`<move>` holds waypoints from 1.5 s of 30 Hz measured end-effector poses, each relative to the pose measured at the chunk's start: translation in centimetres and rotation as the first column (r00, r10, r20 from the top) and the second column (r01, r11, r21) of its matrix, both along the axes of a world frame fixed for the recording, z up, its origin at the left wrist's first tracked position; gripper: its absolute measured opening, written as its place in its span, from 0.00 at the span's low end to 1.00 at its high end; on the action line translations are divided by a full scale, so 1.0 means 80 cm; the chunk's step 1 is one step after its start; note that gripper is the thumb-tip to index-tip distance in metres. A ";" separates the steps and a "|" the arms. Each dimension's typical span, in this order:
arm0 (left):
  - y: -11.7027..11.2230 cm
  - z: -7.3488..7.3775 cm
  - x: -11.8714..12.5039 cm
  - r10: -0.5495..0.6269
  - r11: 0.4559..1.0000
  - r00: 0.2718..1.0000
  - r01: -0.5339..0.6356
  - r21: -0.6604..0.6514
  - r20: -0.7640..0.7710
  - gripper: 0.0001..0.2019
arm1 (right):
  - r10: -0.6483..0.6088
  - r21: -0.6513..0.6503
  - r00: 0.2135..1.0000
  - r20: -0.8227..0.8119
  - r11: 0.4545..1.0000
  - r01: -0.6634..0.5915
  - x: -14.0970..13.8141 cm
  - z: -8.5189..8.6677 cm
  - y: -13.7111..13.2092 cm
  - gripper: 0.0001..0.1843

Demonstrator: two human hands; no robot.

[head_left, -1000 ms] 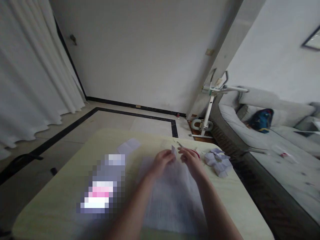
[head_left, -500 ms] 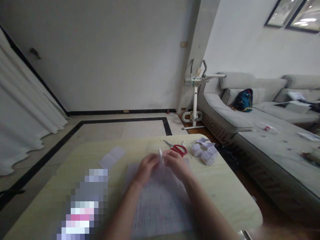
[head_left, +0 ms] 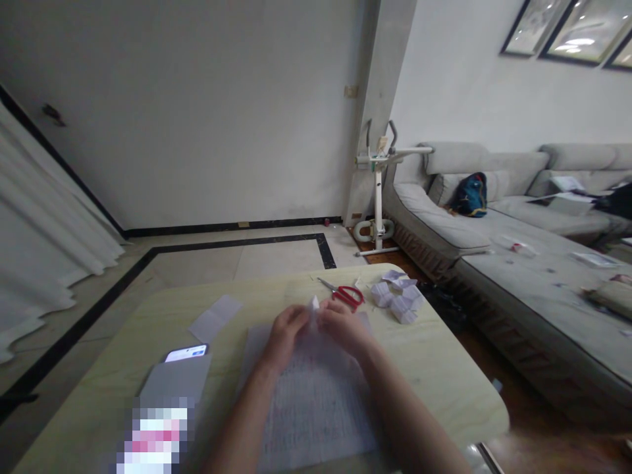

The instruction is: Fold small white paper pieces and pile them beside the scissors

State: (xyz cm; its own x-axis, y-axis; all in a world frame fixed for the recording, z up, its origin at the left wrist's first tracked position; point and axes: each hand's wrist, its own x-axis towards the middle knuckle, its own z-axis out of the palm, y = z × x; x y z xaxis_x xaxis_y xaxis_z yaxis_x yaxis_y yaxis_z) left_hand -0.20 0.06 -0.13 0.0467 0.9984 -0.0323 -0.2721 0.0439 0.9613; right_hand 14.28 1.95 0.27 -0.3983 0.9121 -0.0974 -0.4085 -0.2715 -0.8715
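Observation:
Between my two hands, over the middle of the table, a small folded piece of white paper (head_left: 315, 307) stands upright with its pointed top showing. My left hand (head_left: 288, 337) pinches it from the left, fingers closed. From the right, my right hand (head_left: 347, 331) grips it with bent fingers. Its lower part is hidden by the fingers. Beneath both hands and forearms lies a large printed sheet (head_left: 318, 408). Just beyond my right hand rest red-handled scissors (head_left: 349, 297), blades pointing to the far left.
Several folded paper pieces (head_left: 405, 303) sit at the table's far right corner. A creased paper slip (head_left: 216, 317) lies on the left, near a phone (head_left: 186, 353) and a flat grey object (head_left: 174, 382). Past the pale wooden table (head_left: 439, 382) are a sofa (head_left: 523, 276) and exercise equipment (head_left: 378, 197).
The view has shifted slightly, so the room and table appear a little further left. Both hands keep hold of the folded paper, with hardly any change in their pose.

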 end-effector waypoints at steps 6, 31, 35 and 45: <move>0.000 0.001 0.001 -0.091 0.995 0.983 0.096 -0.023 0.161 0.10 | 0.027 0.013 1.000 0.016 1.000 -0.027 0.002 -0.001 -0.001 0.07; 0.004 -0.010 -0.002 -0.139 0.988 0.959 0.151 -0.030 0.247 0.11 | 0.101 -0.024 0.989 -0.111 0.994 -0.105 -0.001 -0.006 0.000 0.08; 0.003 -0.007 0.002 -0.107 0.990 0.955 0.129 -0.061 0.275 0.10 | 0.098 -0.011 0.991 -0.092 0.995 -0.099 -0.001 -0.003 -0.001 0.08; 0.004 -0.002 -0.009 0.059 0.991 0.965 -0.025 0.133 -0.257 0.09 | 0.004 -0.042 0.999 0.049 0.999 -0.002 -0.004 -0.007 0.000 0.09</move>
State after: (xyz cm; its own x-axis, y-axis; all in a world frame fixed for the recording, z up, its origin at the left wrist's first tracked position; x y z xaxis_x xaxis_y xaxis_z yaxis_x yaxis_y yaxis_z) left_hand -0.94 0.35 -0.25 0.0120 0.9958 0.0903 -0.0108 -0.0901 0.9959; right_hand 13.93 1.99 -0.28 -0.3952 0.9055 -0.1546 -0.3649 -0.3092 -0.8782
